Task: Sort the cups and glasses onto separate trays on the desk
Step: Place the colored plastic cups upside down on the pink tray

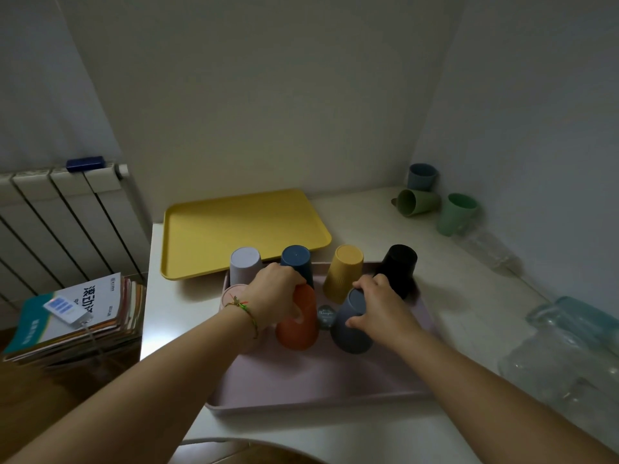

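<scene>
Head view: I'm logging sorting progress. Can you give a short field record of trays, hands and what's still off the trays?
pink tray: several upturned cups
yellow tray: nothing on it
left hand: grips orange cup
right hand: grips grey cup
off trays: blue cup, lying green cup, upright green cup, clear glasses at desk's right

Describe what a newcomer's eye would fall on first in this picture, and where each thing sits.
The left hand grips an upturned orange cup and the right hand a grey cup, side by side over the pink tray at centre. Behind it lies a yellow tray; clear glasses crowd the right edge of the desk.
</scene>
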